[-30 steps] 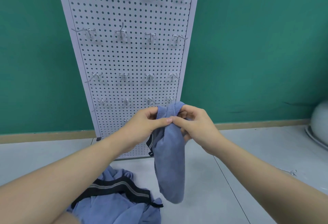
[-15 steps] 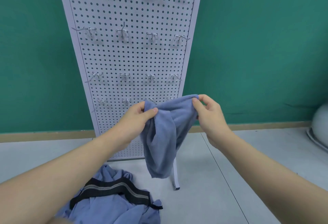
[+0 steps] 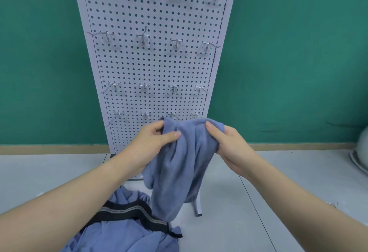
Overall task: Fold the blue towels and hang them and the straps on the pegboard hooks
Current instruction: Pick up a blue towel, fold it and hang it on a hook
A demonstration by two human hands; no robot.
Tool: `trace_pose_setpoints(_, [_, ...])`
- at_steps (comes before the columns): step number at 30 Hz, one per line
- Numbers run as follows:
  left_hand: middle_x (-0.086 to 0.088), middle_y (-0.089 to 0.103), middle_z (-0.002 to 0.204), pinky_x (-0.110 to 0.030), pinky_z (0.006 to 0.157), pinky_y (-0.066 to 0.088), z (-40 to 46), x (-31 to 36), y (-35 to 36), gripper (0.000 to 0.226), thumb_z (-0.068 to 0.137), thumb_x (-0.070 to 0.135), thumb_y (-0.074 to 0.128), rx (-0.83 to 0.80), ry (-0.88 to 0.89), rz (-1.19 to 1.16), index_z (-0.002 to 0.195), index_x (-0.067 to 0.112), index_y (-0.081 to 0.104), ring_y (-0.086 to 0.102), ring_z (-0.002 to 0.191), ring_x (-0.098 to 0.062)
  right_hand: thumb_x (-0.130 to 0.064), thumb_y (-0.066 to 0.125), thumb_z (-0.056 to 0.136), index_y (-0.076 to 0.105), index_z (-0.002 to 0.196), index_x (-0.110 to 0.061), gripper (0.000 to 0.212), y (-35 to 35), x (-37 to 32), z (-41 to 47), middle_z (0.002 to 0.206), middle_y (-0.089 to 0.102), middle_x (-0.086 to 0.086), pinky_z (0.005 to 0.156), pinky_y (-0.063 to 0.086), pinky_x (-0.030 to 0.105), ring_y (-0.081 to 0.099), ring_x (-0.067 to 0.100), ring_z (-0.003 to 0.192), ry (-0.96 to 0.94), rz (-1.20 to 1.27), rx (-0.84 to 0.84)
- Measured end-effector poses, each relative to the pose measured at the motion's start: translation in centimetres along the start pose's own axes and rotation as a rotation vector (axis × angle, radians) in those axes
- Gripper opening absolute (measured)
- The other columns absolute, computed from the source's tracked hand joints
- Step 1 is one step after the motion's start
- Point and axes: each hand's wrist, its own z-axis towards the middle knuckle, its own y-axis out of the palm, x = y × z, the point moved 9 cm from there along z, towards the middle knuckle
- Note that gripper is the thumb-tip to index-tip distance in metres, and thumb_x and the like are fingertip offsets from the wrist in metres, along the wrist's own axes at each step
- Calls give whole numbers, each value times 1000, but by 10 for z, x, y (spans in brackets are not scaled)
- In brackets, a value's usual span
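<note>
I hold a blue towel [image 3: 179, 174] up in front of the white pegboard [image 3: 157, 62]. My left hand [image 3: 153, 144] pinches its top left edge and my right hand [image 3: 225, 146] grips its top right edge. The cloth hangs bunched between them, its lower end above the table. A heap of more blue towels [image 3: 127, 235] lies at the near edge, with a black strap [image 3: 127, 214] with grey stripes across it. Rows of metal hooks [image 3: 143, 37] stick out of the pegboard, all bare.
The pegboard stands on a grey table [image 3: 239, 212] against a green wall, with a metal foot [image 3: 197, 206] reaching toward me. A pale rounded object [image 3: 360, 152] sits at the right edge. A small metal piece [image 3: 334, 204] lies by my right forearm.
My hands started together at the towel's top, then moved apart, spreading its upper edge. The towel's lower end rose, and the view shifted slightly.
</note>
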Motion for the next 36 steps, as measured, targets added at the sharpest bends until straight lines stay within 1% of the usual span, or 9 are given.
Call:
trace_pose_setpoints(4, [-5, 80, 104, -39, 101, 56, -8, -24, 13, 28, 87, -5, 75, -129, -100, 215, 109, 13, 77, 74, 108, -23, -31, 54, 108, 72, 116, -12, 28, -17, -8, 0, 113, 78, 6, 105, 53, 41, 71, 23, 116, -21, -15, 137])
trace_pose_setpoints(9, [-2, 80, 88, -34, 89, 59, -11, -14, -7, 12, 91, 2, 73, 90, -18, 195, 91, 13, 80, 74, 85, -15, -21, 55, 107, 71, 116, -9, 22, -32, -3, -2, 111, 78, 10, 102, 55, 46, 72, 29, 113, 46, 24, 128])
trace_pose_setpoints(13, [-1, 77, 80, -37, 81, 54, -13, -14, -23, 16, 100, 10, 64, 247, 5, 192, 85, 11, 70, 70, 79, -15, -14, 48, 108, 73, 119, -24, 30, -34, -13, -10, 110, 79, -4, 102, 56, 42, 73, 18, 110, -19, -343, 42])
trace_pose_setpoints(16, [-12, 73, 89, -43, 80, 53, -13, -12, -32, 25, 105, 25, 58, 339, 19, 186, 95, 2, 60, 66, 82, -31, -19, 48, 107, 76, 112, -30, 31, -44, -26, -17, 103, 79, -10, 91, 57, 34, 73, 12, 101, -87, -510, 88])
trace_pose_setpoints(20, [-15, 60, 79, -38, 69, 43, -15, -10, -41, 40, 107, 35, 52, 401, -11, 164, 98, -3, 60, 52, 73, -22, -32, 57, 104, 73, 83, -9, 35, -73, -35, -19, 72, 60, 4, 62, 38, 34, 48, 19, 67, -136, -544, 270])
trace_pose_setpoints(23, [-14, 77, 96, -53, 91, 56, -15, -17, -40, 35, 106, 39, 53, 374, -74, 40, 98, 10, 71, 70, 90, -29, -42, 62, 101, 41, 75, 10, 62, -87, -36, -22, 72, 35, 8, 67, 25, 36, 31, 21, 70, -112, -456, 361])
trace_pose_setpoints(29, [-3, 79, 107, -53, 101, 54, -17, -8, -36, 30, 108, 41, 48, 319, -68, -35, 110, 24, 72, 72, 108, -29, -38, 54, 107, 70, 103, -1, 40, -92, -32, -25, 98, 76, 13, 84, 50, 38, 67, 21, 87, 0, -95, 304])
trace_pose_setpoints(33, [0, 78, 114, -37, 87, 58, -20, 1, -35, 22, 106, 18, 55, 213, -21, -107, 125, 21, 66, 74, 105, -20, -18, 48, 108, 67, 120, -2, 28, -93, -37, -25, 118, 76, 14, 90, 52, 40, 71, 26, 106, -7, 28, 252])
trace_pose_setpoints(36, [-3, 80, 103, -26, 75, 61, -25, 7, -32, 31, 95, -3, 65, 159, 25, -11, 117, 18, 68, 76, 92, -15, -15, 48, 109, 69, 116, -2, 26, -93, -38, -27, 115, 76, 16, 86, 55, 37, 73, 25, 101, -33, 20, 249])
